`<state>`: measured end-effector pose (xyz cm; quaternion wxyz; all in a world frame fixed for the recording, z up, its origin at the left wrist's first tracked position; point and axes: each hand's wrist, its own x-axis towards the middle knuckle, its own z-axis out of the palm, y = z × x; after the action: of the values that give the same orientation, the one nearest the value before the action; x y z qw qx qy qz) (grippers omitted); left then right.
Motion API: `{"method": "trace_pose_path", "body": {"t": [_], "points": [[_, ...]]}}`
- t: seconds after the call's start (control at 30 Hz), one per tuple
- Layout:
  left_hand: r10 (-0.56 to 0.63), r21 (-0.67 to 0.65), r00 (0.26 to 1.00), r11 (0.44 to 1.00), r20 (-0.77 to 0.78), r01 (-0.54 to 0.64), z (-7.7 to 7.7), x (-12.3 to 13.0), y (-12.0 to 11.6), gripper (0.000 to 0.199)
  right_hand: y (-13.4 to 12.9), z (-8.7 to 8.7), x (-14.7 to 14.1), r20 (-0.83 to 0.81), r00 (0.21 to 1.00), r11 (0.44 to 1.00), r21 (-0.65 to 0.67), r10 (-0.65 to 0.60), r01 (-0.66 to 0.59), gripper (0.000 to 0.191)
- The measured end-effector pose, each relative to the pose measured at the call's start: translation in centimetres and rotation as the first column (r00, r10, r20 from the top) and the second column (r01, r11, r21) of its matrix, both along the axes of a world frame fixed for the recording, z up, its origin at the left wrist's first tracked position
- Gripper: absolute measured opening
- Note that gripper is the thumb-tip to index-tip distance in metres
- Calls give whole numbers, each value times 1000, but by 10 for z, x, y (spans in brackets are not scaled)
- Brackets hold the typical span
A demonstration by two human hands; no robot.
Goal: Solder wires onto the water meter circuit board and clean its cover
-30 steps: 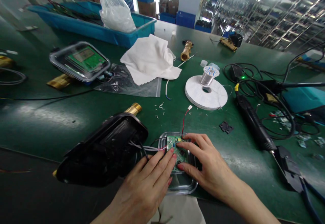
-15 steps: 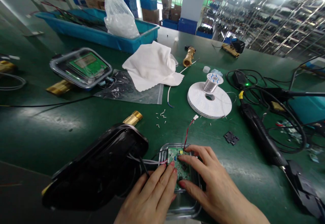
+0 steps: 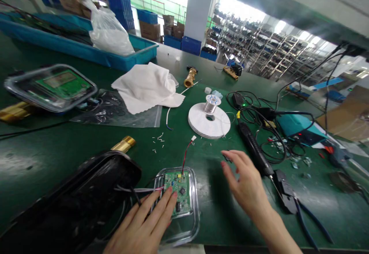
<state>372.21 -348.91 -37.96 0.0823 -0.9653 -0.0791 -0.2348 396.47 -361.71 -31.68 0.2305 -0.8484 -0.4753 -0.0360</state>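
Observation:
A green circuit board (image 3: 184,192) sits in a clear plastic case (image 3: 196,215) at the bottom centre. My left hand (image 3: 147,219) lies flat with fingers spread over the board's left side and the thin wires from the black housing (image 3: 72,200). To the right of the case, my right hand (image 3: 242,177) is pinched on a small black plastic piece (image 3: 226,157), mostly hidden by the fingers. A red-black wire with a white connector (image 3: 193,138) rises from the board.
Tiny screws (image 3: 158,140), a white reel (image 3: 198,121) with a solder spool (image 3: 211,104), a white cloth (image 3: 144,87) and a brass fitting (image 3: 190,78) lie ahead. On the right are a black electric screwdriver (image 3: 253,146) and pliers (image 3: 300,208).
My right hand has left the board, moved right, and taken hold of the black piece that lay on the table. My left hand stays on the board. The view has turned right.

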Motion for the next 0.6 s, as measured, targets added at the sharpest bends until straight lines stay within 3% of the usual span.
{"method": "trace_pose_path", "body": {"t": [0.03, 0.1, 0.17, 0.33, 0.5, 0.6], "points": [[-9, 8, 1000, 1000, 15, 9, -1, 1, 0, 48, -7, 2, 17, 143, 977, 985, -46, -157, 166, 32], [-16, -1, 999, 1000, 42, 17, 0, 2, -1, 49, -18, 3, 50, 349, 868, 871, -216, -354, 442, 37], [26, -60, 996, 998, 88, -20, 5, 3, -4, 49, -25, 1, 74, 375, 832, 807, -277, -408, 521, 38], [56, -76, 997, 996, 54, -52, 18, 3, -9, 44, -25, -5, 94, 242, 871, 825, -292, -427, 485, 29], [181, -219, 978, 963, 106, -154, 21, 7, -20, 33, -38, 14, 92, -5, 921, 902, -204, -390, 381, 36], [178, -230, 973, 963, 144, -142, 18, 9, -24, 31, -43, 37, 72, -294, 895, 932, 33, -336, 361, 43]]}}
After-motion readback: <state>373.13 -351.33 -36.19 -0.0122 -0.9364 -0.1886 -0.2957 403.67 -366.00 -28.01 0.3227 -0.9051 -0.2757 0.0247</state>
